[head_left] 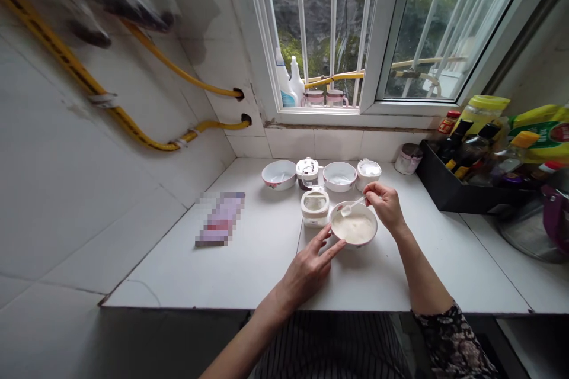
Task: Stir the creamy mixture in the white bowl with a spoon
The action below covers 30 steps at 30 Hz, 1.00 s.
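White bowl (364,240) meets the left hand (310,268), grip spread, likely for steadiness. Over it, the right hand (386,207) grips a spoon (354,205), pinched.

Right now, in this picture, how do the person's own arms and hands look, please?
Both hands, the left hand and the right hand, are without gloves, and no ring or watch shows. On the right arm, a black sleeve with a pale, pinkish floral pattern ends near the elbow. The visible left forearm is uncovered.
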Each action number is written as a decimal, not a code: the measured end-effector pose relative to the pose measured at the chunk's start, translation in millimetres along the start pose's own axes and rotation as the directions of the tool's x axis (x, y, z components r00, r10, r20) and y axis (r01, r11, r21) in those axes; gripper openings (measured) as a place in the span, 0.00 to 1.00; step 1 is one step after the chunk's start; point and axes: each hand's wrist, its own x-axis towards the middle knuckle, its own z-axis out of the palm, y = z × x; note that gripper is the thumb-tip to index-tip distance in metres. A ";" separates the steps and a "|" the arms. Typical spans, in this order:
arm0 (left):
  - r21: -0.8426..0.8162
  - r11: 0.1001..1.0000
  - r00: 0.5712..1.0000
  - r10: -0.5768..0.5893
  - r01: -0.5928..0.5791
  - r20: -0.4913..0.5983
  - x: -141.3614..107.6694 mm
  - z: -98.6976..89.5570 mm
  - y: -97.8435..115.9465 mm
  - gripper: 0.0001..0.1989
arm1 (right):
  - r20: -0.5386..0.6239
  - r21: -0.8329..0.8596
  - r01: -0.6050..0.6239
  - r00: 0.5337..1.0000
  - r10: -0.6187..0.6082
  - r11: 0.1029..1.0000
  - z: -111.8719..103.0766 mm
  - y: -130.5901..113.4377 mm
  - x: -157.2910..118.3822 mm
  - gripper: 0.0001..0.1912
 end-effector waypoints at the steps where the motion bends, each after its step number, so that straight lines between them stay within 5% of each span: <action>1: 0.002 1.000 1.000 0.001 -0.001 -0.005 0.1 -0.2 0.1 0.35 | 0.024 -0.053 0.019 1.000 -0.018 0.998 -1.5 0.8 0.8 0.06; 7: 0.007 1.000 1.000 0.006 -0.006 -0.028 0.0 0.7 0.3 0.33 | 0.194 -0.253 0.198 0.969 -0.151 0.947 10.2 -0.5 -4.5 0.07; 12: 0.008 1.000 0.999 0.007 -0.007 -0.033 -1.3 2.9 -0.4 0.33 | 0.234 -0.094 -0.015 0.972 0.037 0.995 15.9 3.3 -6.2 0.07; 17: 0.003 1.000 1.000 0.000 0.000 -0.025 -2.1 4.0 -1.2 0.34 | 0.189 0.137 -0.273 0.951 0.246 0.952 10.6 8.4 1.6 0.07; 30: -0.019 1.000 1.000 -0.005 0.005 0.004 1.0 -1.4 0.6 0.35 | 0.179 0.283 -0.355 0.932 0.315 0.891 5.3 8.8 6.2 0.06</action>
